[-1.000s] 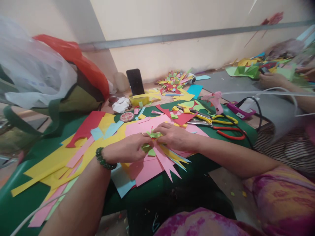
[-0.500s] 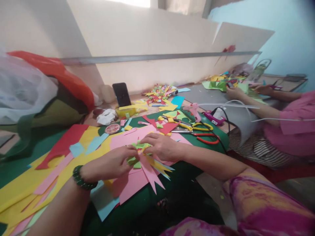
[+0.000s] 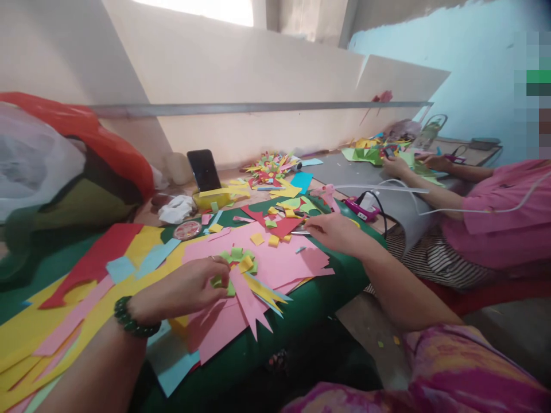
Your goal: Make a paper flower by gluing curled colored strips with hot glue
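Observation:
My left hand (image 3: 200, 287), with a dark green bead bracelet (image 3: 133, 321), pinches the left edge of a paper rosette (image 3: 236, 253). Green and yellow paper loops ring the rosette, and pink, yellow and blue notched paper tails (image 3: 247, 298) fan out from it towards me. It lies on pink paper sheets (image 3: 297, 258). My right hand (image 3: 333, 232) is apart from the rosette, over the tools beside a red paper piece (image 3: 286, 225). Its fingers are loosely bent and stretched leftward, with nothing visible between them. The scissors and pliers are mostly hidden under that hand.
A pink glue gun (image 3: 329, 196) and a purple power strip (image 3: 361, 209) lie at the right. Behind are a phone (image 3: 203, 170), a yellow tape roll (image 3: 213, 199) and a finished paper cluster (image 3: 271, 169). A co-worker's hands (image 3: 396, 166) handle paper farther right.
My right hand has left the rosette and moved right and back over the tools. The left hand stays on the rosette. A yellow loop now shows on it. The view has shifted slightly.

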The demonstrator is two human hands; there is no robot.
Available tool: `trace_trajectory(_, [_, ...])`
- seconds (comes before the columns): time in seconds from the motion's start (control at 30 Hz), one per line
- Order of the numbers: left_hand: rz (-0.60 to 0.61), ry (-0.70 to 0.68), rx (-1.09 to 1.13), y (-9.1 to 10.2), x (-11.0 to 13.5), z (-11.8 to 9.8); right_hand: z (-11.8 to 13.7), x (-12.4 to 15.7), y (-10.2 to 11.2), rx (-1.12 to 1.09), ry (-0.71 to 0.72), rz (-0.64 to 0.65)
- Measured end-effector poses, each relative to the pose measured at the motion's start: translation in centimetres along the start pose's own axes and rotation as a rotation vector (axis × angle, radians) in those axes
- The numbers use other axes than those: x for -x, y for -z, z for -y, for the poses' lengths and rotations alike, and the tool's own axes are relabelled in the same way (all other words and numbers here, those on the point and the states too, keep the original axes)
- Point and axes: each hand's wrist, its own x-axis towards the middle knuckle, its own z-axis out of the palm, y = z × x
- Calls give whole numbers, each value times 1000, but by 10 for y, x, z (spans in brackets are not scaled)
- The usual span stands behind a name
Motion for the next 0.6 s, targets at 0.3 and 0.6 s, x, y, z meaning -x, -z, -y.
trace_trajectory(0.3, [-6, -11, 17, 1, -1, 5, -22, -14, 16, 199, -396, -18])
trace_trajectory(0.6, [2, -29, 7, -1, -3, 1, -100, -71, -12, -243, -614, -99])
